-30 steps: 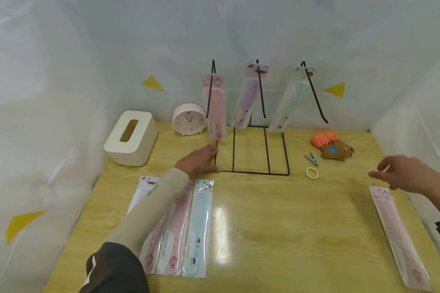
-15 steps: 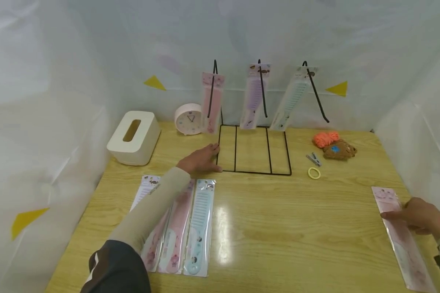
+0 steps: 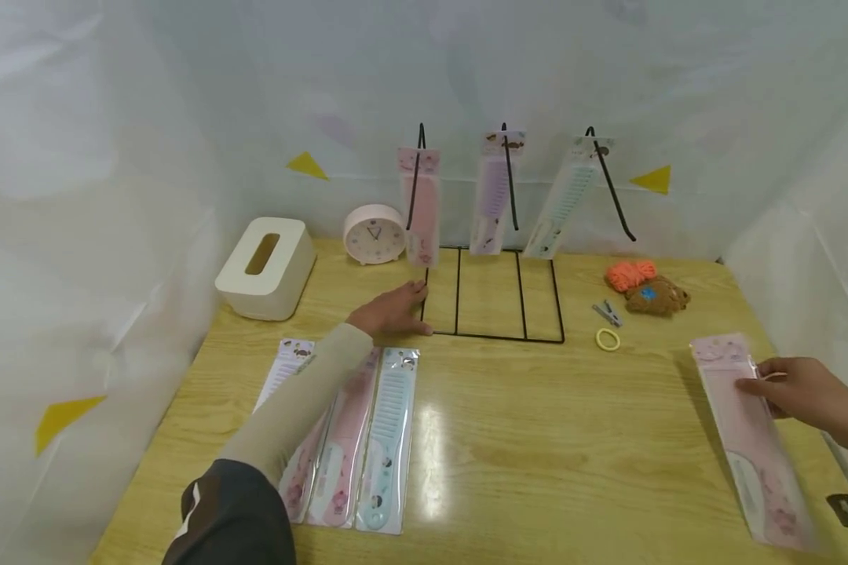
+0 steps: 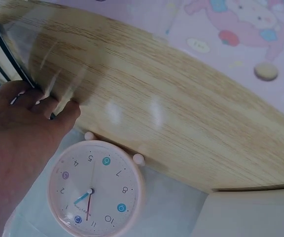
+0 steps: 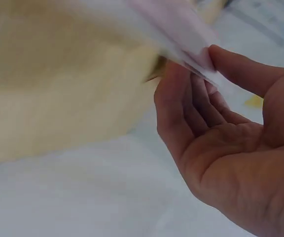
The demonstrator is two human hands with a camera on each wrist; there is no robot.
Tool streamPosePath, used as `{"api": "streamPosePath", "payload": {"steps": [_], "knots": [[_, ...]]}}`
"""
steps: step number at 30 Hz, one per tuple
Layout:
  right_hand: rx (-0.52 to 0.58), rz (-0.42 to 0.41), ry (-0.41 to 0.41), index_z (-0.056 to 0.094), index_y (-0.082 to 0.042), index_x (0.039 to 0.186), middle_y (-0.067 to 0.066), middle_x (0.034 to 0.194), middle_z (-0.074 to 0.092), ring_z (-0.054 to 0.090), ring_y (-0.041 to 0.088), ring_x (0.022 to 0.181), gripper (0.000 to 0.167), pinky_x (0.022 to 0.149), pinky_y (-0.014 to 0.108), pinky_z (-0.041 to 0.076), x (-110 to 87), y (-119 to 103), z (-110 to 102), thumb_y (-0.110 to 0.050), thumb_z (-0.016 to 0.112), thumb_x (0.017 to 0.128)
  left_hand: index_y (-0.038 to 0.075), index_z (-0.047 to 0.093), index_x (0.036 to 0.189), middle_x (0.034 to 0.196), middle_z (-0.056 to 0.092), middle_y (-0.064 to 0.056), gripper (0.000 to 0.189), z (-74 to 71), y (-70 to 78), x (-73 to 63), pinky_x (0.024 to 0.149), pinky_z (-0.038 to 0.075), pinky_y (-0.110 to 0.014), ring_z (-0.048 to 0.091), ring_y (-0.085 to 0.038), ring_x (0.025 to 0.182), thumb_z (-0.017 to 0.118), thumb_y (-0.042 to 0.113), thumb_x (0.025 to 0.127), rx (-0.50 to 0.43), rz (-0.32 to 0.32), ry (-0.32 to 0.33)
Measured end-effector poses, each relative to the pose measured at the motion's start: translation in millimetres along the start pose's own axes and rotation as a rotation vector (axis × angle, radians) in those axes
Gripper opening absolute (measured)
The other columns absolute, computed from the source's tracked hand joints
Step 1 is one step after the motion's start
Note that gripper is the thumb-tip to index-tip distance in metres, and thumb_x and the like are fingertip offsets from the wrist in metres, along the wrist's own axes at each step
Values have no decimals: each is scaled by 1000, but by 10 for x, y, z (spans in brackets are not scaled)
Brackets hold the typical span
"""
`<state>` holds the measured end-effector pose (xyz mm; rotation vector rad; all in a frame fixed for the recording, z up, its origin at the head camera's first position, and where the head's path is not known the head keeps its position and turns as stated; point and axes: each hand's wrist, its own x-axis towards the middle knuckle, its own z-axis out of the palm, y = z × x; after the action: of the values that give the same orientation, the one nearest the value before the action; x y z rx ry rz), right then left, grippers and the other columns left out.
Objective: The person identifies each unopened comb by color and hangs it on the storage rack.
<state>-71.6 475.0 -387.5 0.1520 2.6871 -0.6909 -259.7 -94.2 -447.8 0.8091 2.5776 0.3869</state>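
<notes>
My right hand (image 3: 813,392) pinches the edge of a pink packaged comb (image 3: 745,439) near its upper part, thumb on the front and fingers behind. The pack is tilted, its upper end raised at the table's right side. In the right wrist view, the thumb and fingers (image 5: 174,108) meet at the pack's blurred edge. My left hand (image 3: 390,310) rests with spread fingers at the left front corner of a black wire rack (image 3: 495,338). On the rack's three prongs hang a pink comb pack (image 3: 427,208), a purple one (image 3: 493,192) and a green one (image 3: 568,196).
Several packaged combs, including a blue one (image 3: 389,439), lie at left, partly under my left arm. Behind stand a white tissue box (image 3: 265,271) and pink clock (image 3: 374,235). Orange yarn (image 3: 630,275), a brown bundle (image 3: 657,297), a clip (image 3: 608,314) and a yellow ring (image 3: 608,340) lie right of the rack.
My right hand has come down to the pink comb pack at right, taken hold of it and lifted its upper end, shifting it left. The left hand stays at the rack; its hanging packs have swung.
</notes>
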Motion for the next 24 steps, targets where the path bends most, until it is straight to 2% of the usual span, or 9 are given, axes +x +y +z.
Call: {"api": "streamPosePath", "payload": {"steps": [1, 2, 7, 10, 14, 17, 19, 24], "knots": [[5, -39, 19, 50, 23, 113, 36, 98, 63, 68, 23, 73, 56, 62, 38, 59, -6, -170, 18, -32, 58, 103, 6, 18, 159, 166, 9, -12, 93, 8, -14, -4, 122, 15, -45, 10, -30, 153, 67, 50, 93, 1, -3, -2], [5, -80, 46, 51, 21, 115, 32, 97, 66, 66, 19, 72, 54, 60, 36, 58, -16, -359, 54, -31, 58, 102, 6, 18, 159, 167, 9, -11, 93, 10, -21, -12, 122, 15, -45, 10, -30, 153, 67, 50, 93, -3, -6, -1], [14, -334, 179, 65, 5, 109, 10, 93, 71, 63, 6, 74, 33, 58, 26, 52, -84, -1449, 290, -26, 66, 98, 6, 18, 159, 167, 8, -11, 92, 15, -55, -32, 122, 16, -45, 10, -30, 153, 66, 50, 94, 14, -3, 10], [70, -475, 259, 69, -3, 106, 6, 93, 72, 67, 8, 79, 25, 64, 25, 53, -69, -2086, 497, -26, 68, 97, 6, 18, 159, 167, 8, -10, 91, 4, -53, -36, 123, 16, -45, 10, -30, 153, 65, 49, 94, 3, -2, 22], [179, -659, 331, 70, -6, 105, 3, 90, 73, 68, 13, 75, 17, 65, 29, 55, 101, -2774, 757, -20, 69, 97, 5, 20, 159, 167, 10, -10, 91, -5, -29, -35, 123, 16, -44, 11, -30, 153, 67, 48, 93, -23, 0, 28], [261, -755, 346, 70, -5, 107, 5, 92, 74, 67, 14, 73, 16, 65, 32, 56, 262, -3155, 864, -16, 69, 96, 8, 19, 159, 166, 11, -9, 92, 15, -30, -19, 122, 17, -44, 13, -31, 152, 69, 46, 92, -21, 18, 38], [295, -788, 344, 69, -3, 108, 6, 94, 74, 66, 14, 73, 18, 65, 34, 56, 347, -3348, 893, -15, 70, 95, 13, 22, 160, 167, 13, -6, 89, 36, -44, -4, 122, 20, -45, 16, -30, 152, 71, 44, 92, -35, 49, 61], [336, -828, 329, 70, -2, 110, 7, 95, 74, 64, 15, 70, 20, 62, 33, 55, 485, -3633, 908, -13, 71, 94, 28, 32, 156, 162, 32, 0, 84, 52, -68, -7, 114, 35, -47, 37, -25, 143, 78, 40, 87, -154, 104, 135]]}}
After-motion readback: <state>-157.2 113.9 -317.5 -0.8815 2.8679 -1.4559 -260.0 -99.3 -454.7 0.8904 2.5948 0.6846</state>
